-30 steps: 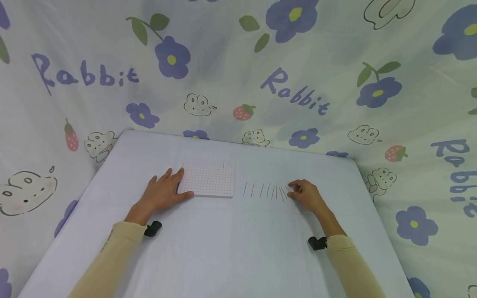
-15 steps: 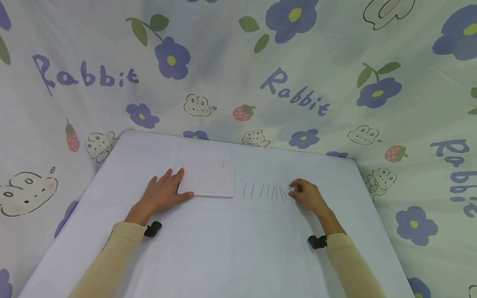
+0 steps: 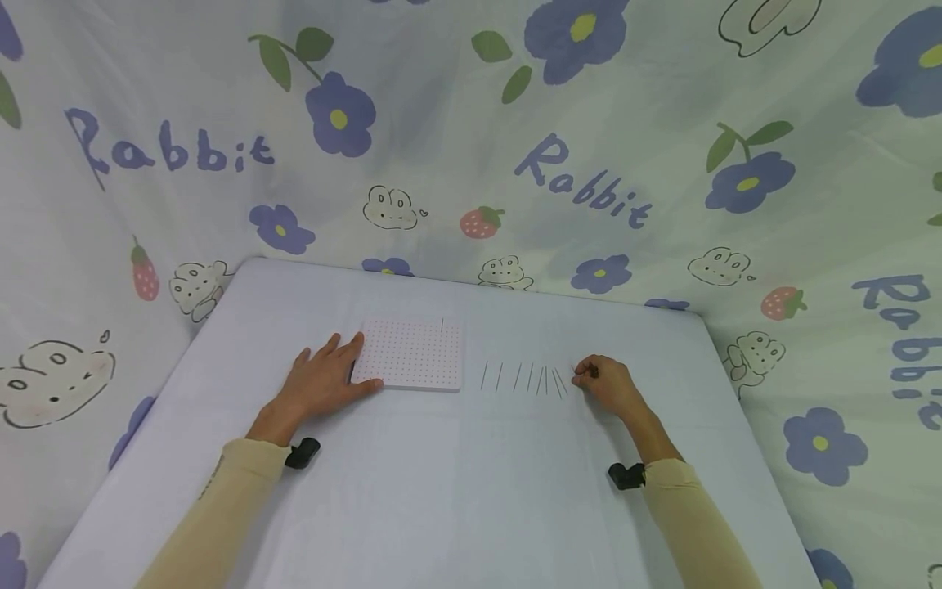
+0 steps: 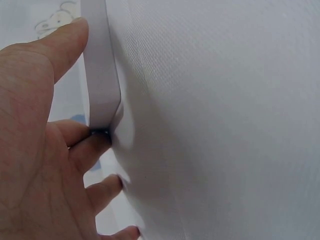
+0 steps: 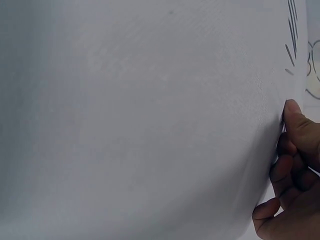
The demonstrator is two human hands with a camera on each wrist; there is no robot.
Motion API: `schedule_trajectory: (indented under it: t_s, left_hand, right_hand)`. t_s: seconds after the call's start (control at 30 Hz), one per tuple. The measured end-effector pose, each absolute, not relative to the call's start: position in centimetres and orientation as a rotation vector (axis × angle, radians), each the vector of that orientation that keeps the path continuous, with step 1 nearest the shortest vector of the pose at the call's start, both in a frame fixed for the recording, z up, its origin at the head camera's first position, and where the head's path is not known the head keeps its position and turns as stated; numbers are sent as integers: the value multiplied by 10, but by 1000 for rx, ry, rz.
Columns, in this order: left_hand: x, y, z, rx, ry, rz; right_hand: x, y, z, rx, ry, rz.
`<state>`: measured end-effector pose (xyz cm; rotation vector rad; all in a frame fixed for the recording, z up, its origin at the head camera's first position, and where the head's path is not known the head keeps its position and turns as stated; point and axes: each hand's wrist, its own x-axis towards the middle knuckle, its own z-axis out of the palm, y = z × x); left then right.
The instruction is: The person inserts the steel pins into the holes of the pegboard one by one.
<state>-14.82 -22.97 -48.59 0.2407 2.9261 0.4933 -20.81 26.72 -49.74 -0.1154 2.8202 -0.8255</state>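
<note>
A white pegboard dotted with red lies flat on the pale table. One thin pin stands upright near its far right corner. My left hand rests flat against the board's left edge; the left wrist view shows the thumb along the board's side. Several thin dark pins lie in a row right of the board. My right hand sits at the row's right end, its fingers curled and pinching what looks like a thin pin. The curled fingers also show in the right wrist view, with the row of pins beyond them.
A cloth backdrop printed with flowers, rabbits and strawberries hangs behind and beside the table. The table's far edge runs just past the board. Small black wrist cameras sit at both cuffs.
The right hand's fingertips have drawn together at the right end of the pin row, and the hand has curled in a little. The left hand and board have not moved.
</note>
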Motion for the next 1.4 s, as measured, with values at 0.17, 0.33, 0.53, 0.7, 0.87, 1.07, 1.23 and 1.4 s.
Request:
schedule_trajectory:
  t_s: [0.17, 0.33, 0.53, 0.7, 0.87, 1.07, 1.23, 1.4]
  left_hand:
    - [-147, -229, -484, 242, 2927, 503]
    - [-146, -229, -484, 238, 2927, 512]
    - [-146, -230, -483, 239, 2926, 510]
    - [-146, -230, -485, 234, 2931, 509]
    - [-146, -229, -486, 239, 2938, 517]
    - [-146, -230, -486, 240, 2935, 511]
    - [-146, -231, -487, 243, 2940, 502]
    - [-147, -231, -487, 247, 2940, 509]
  right_hand:
    - [-209, 267, -496, -101, 2810, -817]
    - [-211, 266, -496, -115, 2815, -800]
    - [-211, 265, -497, -137, 2816, -767]
    - [-211, 264, -496, -129, 2822, -706]
    - [-211, 263, -497, -144, 2834, -611]
    - [-209, 262, -497, -186, 2878, -528]
    - [-205, 261, -495, -223, 2913, -516]
    - [-204, 260, -495, -244, 2928, -495]
